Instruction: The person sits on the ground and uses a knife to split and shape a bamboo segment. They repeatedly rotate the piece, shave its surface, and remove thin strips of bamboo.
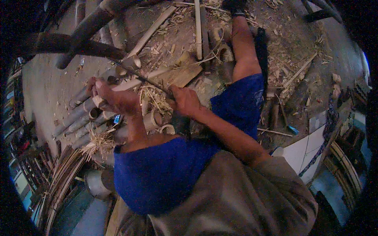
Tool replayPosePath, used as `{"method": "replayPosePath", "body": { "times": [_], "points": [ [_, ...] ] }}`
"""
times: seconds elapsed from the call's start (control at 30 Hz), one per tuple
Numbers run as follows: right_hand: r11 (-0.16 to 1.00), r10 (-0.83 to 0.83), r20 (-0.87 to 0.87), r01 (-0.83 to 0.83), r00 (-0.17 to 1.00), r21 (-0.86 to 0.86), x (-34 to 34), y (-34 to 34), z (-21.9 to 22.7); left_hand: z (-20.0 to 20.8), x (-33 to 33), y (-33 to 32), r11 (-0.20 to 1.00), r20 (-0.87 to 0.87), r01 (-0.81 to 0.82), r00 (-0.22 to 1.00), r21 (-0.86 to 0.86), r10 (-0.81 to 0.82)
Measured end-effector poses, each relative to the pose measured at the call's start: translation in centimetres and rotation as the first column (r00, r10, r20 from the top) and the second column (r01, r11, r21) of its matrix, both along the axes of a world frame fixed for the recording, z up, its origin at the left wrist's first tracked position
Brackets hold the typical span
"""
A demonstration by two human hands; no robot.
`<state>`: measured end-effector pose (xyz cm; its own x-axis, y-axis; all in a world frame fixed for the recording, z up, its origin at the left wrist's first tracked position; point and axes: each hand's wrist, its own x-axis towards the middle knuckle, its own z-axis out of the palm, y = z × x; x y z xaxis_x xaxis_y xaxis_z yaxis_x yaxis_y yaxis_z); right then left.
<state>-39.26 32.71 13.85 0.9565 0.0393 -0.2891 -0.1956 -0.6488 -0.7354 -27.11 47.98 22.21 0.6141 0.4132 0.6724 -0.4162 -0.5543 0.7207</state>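
My right hand [186,101] is closed around the handle of a long, narrow dark-bladed knife [147,80], whose blade slants up and to the left. On the left, my left hand [112,96] is closed on a pale bamboo strip [136,82]. That strip runs up and to the right, and the blade crosses over it in the picture; I cannot tell whether they touch. A flat wooden board [183,74] lies just beyond my right hand. Curly pale shavings [155,98] sit between my hands.
Cut bamboo tubes [80,118] lie at the left, beside a bundle of fibres [98,143]. Thick dark poles [84,35] cross at the upper left. My outstretched leg [244,51] is at the right. Wood chips [289,65] litter the floor, and long thin strips [63,181] lie lower left.
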Motion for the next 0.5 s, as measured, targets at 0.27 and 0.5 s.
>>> {"method": "replayPosePath", "body": {
  "times": [0.27, 0.5],
  "points": [
    [0.993, 0.003, -0.185, -0.025, 0.983, -0.119, -1.0, -4.0, -5.3, 1.0, -0.6, -1.8, 0.926, -0.023, 0.07, 0.996, -0.371, -0.085],
    [0.975, -0.136, -0.024, 0.129, 0.99, -0.18, -1.6, -5.5, -11.9, 0.4, 1.0, -1.2, 0.847, 0.053, 0.244, 0.967, -0.473, -0.249]
  ]
}}
